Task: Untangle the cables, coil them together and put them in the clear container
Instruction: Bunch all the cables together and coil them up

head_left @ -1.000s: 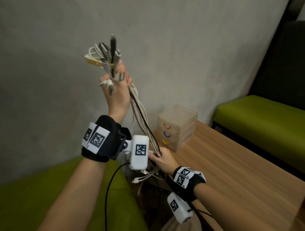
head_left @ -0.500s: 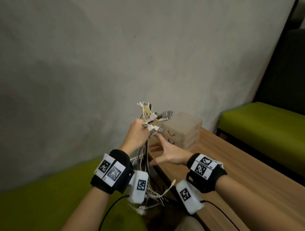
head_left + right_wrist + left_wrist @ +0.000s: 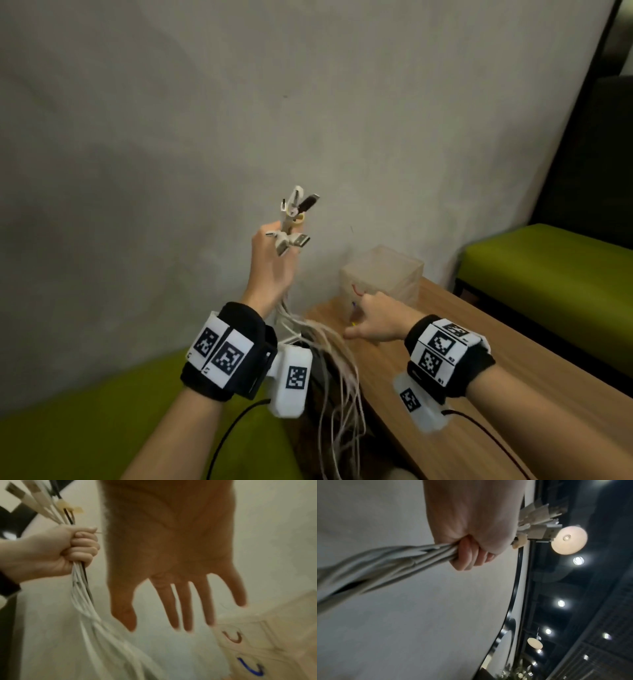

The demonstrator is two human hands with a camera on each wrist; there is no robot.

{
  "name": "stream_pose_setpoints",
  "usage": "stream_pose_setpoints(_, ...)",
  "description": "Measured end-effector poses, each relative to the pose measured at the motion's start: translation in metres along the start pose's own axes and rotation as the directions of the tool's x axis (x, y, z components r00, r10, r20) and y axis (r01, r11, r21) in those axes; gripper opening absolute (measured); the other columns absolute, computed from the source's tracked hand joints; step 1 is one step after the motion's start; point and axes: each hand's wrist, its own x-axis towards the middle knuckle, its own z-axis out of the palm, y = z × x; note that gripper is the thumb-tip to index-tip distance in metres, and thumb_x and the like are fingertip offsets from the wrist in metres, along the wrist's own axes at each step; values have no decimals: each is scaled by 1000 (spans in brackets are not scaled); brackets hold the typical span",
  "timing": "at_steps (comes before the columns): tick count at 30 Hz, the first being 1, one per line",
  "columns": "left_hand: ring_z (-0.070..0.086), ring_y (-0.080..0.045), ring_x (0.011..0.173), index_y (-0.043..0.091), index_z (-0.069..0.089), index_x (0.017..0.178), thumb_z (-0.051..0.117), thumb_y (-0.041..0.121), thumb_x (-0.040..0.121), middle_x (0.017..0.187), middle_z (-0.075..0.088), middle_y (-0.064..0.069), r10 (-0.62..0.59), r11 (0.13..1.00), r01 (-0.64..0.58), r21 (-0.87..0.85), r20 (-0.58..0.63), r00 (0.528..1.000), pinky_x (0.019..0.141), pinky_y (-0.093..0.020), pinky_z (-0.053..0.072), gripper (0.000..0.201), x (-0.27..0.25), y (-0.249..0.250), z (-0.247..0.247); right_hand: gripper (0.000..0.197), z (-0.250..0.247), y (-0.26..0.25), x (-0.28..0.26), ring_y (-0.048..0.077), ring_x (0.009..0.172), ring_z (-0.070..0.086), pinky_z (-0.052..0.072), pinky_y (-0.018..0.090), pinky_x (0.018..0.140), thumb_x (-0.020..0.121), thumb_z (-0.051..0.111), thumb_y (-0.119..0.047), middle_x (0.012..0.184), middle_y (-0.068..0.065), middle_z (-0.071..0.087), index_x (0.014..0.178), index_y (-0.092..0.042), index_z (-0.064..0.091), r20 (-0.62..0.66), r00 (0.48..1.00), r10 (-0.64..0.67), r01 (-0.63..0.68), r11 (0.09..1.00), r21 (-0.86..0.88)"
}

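The left hand [image 3: 272, 270] is gripping the cables [image 3: 337, 366] near their plugs, fingers [image 3: 84, 545] clamped round the bundle — lower than a second ago, when it was holding them high overhead. The right hand [image 3: 376, 320], which was pinching the strands then, is hanging over the bench [image 3: 513, 359] with fingers [image 3: 185, 601] spread and empty, just beside the container [image 3: 387, 274]. The cables are dangling straight — seemingly untangled, with coiling likely next.

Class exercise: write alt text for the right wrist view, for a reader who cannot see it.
An open right hand, fingers spread, hangs before a pale wall. Beside it the left hand grips a bundle of white cables; a clear container sits at lower right.
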Motion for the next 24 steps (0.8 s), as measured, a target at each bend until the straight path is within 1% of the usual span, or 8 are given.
stream_pose_setpoints(3,22,-6,33,25,33,43,46,33,96,36,25,8,-171,958,197,-209,139,976,37,-18,19,55,-7,2,17,75,-14,-25,-8,10,124,43,34,25,103,74,64,-31,136,-3,46,140,-20,32,-231,942,-244,320,862,392)
stream_pose_setpoints(9,24,-7,31,23,34,35,43,36,96,33,25,7,-166,943,207,-261,170,971,39,-19,24,63,-14,-1,36,44,-1,-57,-15,23,104,59,48,33,89,86,53,0,117,9,58,117,-28,40,-452,868,-203,490,486,724)
stream_pose_setpoints(12,27,-7,33,22,37,43,45,26,97,36,28,8,-199,849,264,-457,187,962,41,-20,29,54,-10,-6,37,15,9,-51,-13,7,57,48,38,32,58,92,44,-29,68,-4,52,103,-19,45,-490,863,-125,462,586,665)
stream_pose_setpoints(18,60,-8,50,11,47,72,59,3,86,59,58,-5,-561,558,544,-627,198,804,51,-22,54,21,2,-42,19,36,8,-32,-12,5,45,41,29,19,50,98,40,-30,49,-7,40,65,-22,50,-519,852,-62,317,851,419)
stream_pose_setpoints(19,65,-9,62,9,48,81,66,4,82,76,63,-11,-593,591,574,-566,177,785,55,-25,55,19,2,-48,16,38,8,-30,-10,6,45,40,30,19,49,98,39,-31,49,-7,41,62,-23,47,-499,865,-46,275,875,397)
stream_pose_setpoints(21,61,-19,106,11,35,122,82,14,66,123,55,-19,-621,737,590,-330,14,783,81,-39,55,73,-1,-58,11,41,7,-24,-7,9,50,40,30,22,50,99,38,-31,53,-6,42,59,-22,41,-460,888,-7,186,920,345)
stream_pose_setpoints(22,45,-24,128,16,17,139,87,21,60,142,38,-18,-583,808,563,-173,-106,805,100,-44,44,106,-3,-55,7,42,6,-20,-6,12,52,41,28,27,50,99,38,-30,54,-5,42,58,-21,39,-439,898,22,137,935,327)
stream_pose_setpoints(24,17,-21,142,20,3,148,86,25,61,155,14,-11,-304,944,326,56,-243,921,114,-36,21,120,-4,-45,0,43,2,-12,-6,16,53,41,22,30,52,99,38,-29,55,-3,42,57,-20,38,-396,916,67,58,954,296)
